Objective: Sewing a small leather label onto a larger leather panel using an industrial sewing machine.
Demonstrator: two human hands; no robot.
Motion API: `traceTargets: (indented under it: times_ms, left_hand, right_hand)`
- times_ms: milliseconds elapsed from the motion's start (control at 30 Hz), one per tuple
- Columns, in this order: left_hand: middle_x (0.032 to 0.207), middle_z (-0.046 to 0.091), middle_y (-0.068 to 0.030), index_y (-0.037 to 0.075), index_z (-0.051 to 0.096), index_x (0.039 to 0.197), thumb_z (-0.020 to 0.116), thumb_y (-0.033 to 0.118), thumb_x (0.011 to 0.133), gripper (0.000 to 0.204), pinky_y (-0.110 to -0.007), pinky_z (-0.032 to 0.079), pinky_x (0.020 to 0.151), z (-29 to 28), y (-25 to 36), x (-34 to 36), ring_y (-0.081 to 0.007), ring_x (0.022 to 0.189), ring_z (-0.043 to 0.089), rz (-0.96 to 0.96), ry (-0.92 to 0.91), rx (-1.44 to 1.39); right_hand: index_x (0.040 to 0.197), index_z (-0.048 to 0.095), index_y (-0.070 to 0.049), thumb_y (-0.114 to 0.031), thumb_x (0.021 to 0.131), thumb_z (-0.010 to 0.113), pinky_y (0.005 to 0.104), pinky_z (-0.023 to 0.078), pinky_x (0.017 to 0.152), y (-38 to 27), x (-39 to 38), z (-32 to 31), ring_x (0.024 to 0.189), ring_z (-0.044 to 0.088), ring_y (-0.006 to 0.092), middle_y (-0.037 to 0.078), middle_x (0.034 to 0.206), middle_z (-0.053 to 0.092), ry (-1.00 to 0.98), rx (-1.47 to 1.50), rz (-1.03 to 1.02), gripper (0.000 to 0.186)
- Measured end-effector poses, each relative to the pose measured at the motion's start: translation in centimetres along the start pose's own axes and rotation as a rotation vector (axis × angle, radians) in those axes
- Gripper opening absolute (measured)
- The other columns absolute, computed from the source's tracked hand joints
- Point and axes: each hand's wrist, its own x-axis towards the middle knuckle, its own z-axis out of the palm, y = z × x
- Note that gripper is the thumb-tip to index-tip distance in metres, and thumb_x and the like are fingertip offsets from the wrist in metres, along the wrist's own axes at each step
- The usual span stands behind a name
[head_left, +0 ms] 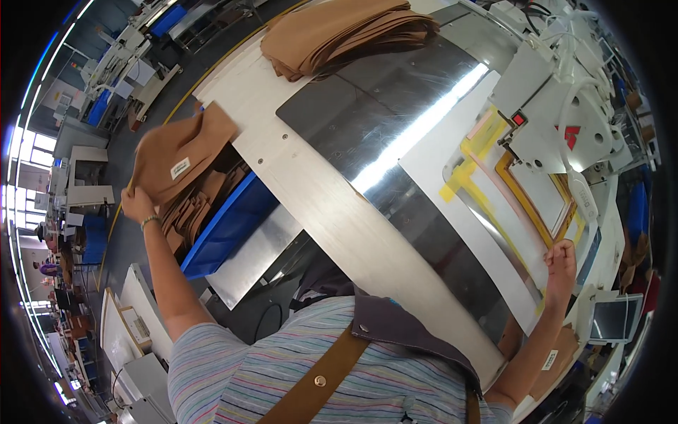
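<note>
My left hand [138,205] is stretched out to the left, closed on the edge of a brown fabric piece [187,145] with a small white label. The piece hangs over a blue bin [229,222] in which several more brown fabric pieces [201,205] lie bunched. On the right, my right hand [561,260] is raised with its fingers curled, beside the near corner of a yellow-brown clamp frame [526,201] under the sewing machine head [558,106]. Whether those fingers grip anything is hidden.
A stack of brown fabric pieces [346,32] lies at the table's far end. Between my hands run a pale table edge [339,205] and a shiny metal plate [367,106]. A white sheet with yellow tape [462,173] lies by the machine. A small screen [614,318] stands lower right.
</note>
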Motion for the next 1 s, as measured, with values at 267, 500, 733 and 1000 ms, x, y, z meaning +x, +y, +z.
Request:
traceTargets:
  times_ms: [267,500,733,1000]
  left_hand:
    - [0.158,0.041,-0.0326,0.011,0.07,0.131,0.077,0.048,0.084,0.06,-0.072,0.044,0.101,1.4,-5.6,-2.2,-0.0516,0.146,0.041,0.098,0.207,0.611]
    - [0.155,0.05,-0.0291,0.006,0.074,0.13,0.071,0.041,0.101,0.045,-0.054,0.041,0.117,3.7,24.0,-2.2,-0.044,0.143,0.047,0.782,0.184,-0.323]
    - [0.14,0.071,-0.0142,0.003,0.072,0.131,0.07,0.006,0.1,0.031,-0.04,0.05,0.112,-5.5,47.2,-25.7,-0.0295,0.131,0.065,1.161,-1.068,-1.15]
    - [0.129,0.071,-0.014,0.004,0.072,0.127,0.077,0.009,0.093,0.034,-0.042,0.051,0.106,-11.5,55.7,-37.7,-0.0342,0.119,0.065,1.511,-1.259,-1.42]
  right_hand:
    - [0.119,0.069,-0.001,-0.015,0.102,0.07,0.0318,0.051,0.093,-2.4,-1.1,2.1,0.101,0.066,0.0199,0.009,0.109,0.069,0.042,-0.728,-0.215,0.022]
    - [0.136,0.07,-0.002,-0.03,0.101,0.072,0.0494,0.038,0.12,-1.8,-2.6,6.2,0.144,0.049,0.0356,0.012,0.157,0.055,0.177,-1.287,-0.518,0.044]
    - [0.135,0.074,-0.009,-0.03,0.102,0.071,0.0532,0.037,0.12,0.4,-4.4,8.2,0.146,0.048,0.0368,0.013,0.162,0.051,0.188,-1.293,-0.451,0.04]
    - [0.111,0.082,-0.007,-0.023,0.093,0.08,0.0471,0.044,0.11,0.0,-3.6,8.1,0.128,0.059,0.0335,0.011,0.136,0.067,0.251,-0.932,-0.477,0.024]
